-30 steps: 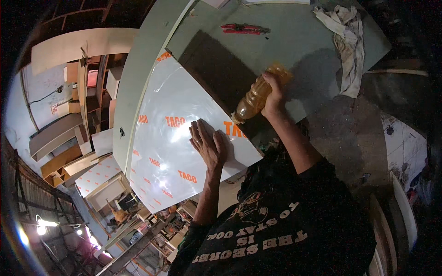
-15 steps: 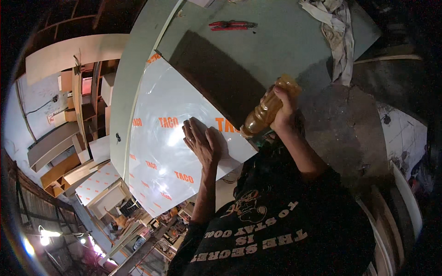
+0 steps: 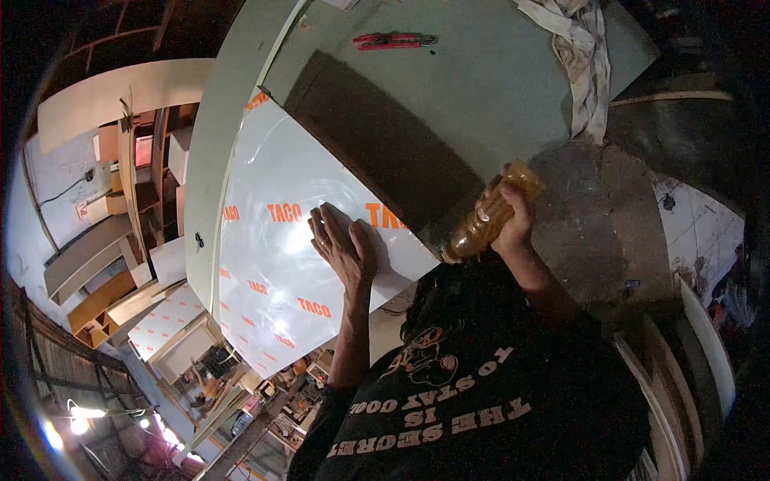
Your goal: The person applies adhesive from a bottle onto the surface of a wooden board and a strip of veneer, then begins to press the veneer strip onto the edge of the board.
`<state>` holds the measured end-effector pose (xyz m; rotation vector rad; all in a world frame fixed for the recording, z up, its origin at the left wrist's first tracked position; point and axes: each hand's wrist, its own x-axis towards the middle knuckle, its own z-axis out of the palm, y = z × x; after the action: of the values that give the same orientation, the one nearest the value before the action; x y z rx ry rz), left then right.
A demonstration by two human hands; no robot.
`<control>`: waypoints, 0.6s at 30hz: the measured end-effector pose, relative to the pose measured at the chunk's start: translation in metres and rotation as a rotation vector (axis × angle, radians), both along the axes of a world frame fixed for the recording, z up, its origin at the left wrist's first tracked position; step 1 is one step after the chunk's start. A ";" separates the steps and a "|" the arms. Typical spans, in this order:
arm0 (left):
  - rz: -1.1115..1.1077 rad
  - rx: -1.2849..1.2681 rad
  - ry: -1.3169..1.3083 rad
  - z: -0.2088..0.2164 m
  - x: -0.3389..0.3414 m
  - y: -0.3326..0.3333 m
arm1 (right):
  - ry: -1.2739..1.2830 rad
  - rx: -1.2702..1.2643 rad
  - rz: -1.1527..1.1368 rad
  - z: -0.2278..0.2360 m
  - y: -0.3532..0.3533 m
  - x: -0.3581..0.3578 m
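A white glossy panel (image 3: pixel 269 172) with orange printing stands or lies tilted over a grey-green work surface. On its face my left hand (image 3: pixel 345 250) rests flat, fingers stretched out. My right hand (image 3: pixel 514 218) is wrapped round a ribbed, see-through plastic bottle (image 3: pixel 475 232) with amber-brown contents. The bottle tilts, its narrow end pointing down at the panel's dark long edge, close to the near right corner. Whether the tip touches the edge or anything flows out, I cannot tell.
Red-handled pliers or a similar tool (image 3: pixel 393 41) lie on the grey-green sheet (image 3: pixel 473 88) at the back. A crumpled whitish cloth (image 3: pixel 589 76) hangs over its right side. Wooden cabinet parts (image 3: pixel 104 301) stand at the left; curved-looking boards (image 3: pixel 666 385) lean at the lower right.
My right hand has moved the bottle right and toward me, along the panel's edge to its near corner. My left hand stays flat on the panel.
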<state>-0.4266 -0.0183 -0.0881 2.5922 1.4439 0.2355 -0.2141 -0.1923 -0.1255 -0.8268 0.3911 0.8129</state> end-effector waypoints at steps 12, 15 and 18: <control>0.003 -0.028 -0.036 -0.002 0.000 0.001 | 0.053 0.136 0.002 -0.015 -0.016 0.008; 0.004 -0.039 -0.032 0.002 0.003 0.000 | -0.107 0.011 0.010 -0.006 0.004 0.005; -0.018 -0.027 -0.035 -0.002 0.001 0.003 | 0.019 0.067 -0.002 0.001 0.010 -0.001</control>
<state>-0.4253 -0.0153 -0.0899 2.5652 1.4025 0.2557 -0.2151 -0.1824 -0.1241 -0.7573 0.3793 0.8284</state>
